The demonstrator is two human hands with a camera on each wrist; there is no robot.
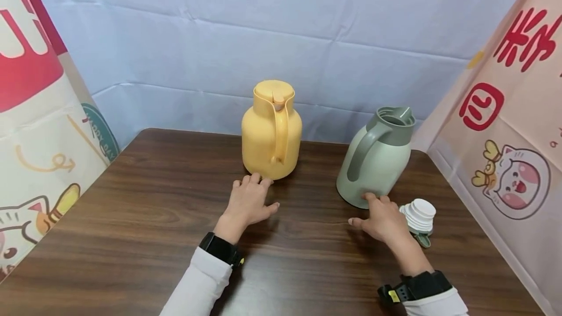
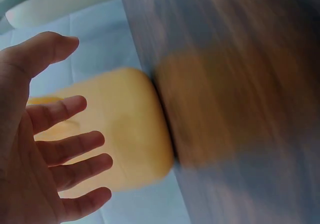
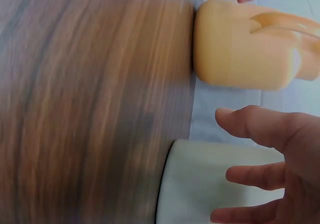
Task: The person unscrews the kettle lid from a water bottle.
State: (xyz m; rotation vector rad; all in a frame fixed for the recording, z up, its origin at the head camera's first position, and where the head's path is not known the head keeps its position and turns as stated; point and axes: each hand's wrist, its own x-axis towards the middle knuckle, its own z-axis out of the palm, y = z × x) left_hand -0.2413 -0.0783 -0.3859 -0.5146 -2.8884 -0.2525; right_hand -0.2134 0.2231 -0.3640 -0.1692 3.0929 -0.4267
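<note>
A yellow thermos jug point(image 1: 259, 135) stands upright near the table's far edge, its lid on and its handle facing me. My left hand point(image 1: 249, 201) is in front of its base, fingers spread and holding nothing; in the left wrist view the fingers point(image 2: 75, 146) overlap the jug point(image 2: 130, 129). To the right stands a green thermos jug point(image 1: 386, 160) with an uncovered mouth. Just before its base is my right hand point(image 1: 384, 218), fingers extended and apart, gripping nothing. Whether either hand touches a jug I cannot tell. A white ribbed stopper with a green part point(image 1: 420, 216) lies beside the right hand.
The brown wooden table point(image 1: 145, 223) has its far edge against a pale blue cloth backdrop point(image 1: 210, 48). Printed cloths hang at the left point(image 1: 39, 135) and the right point(image 1: 496, 135), close to the table's sides.
</note>
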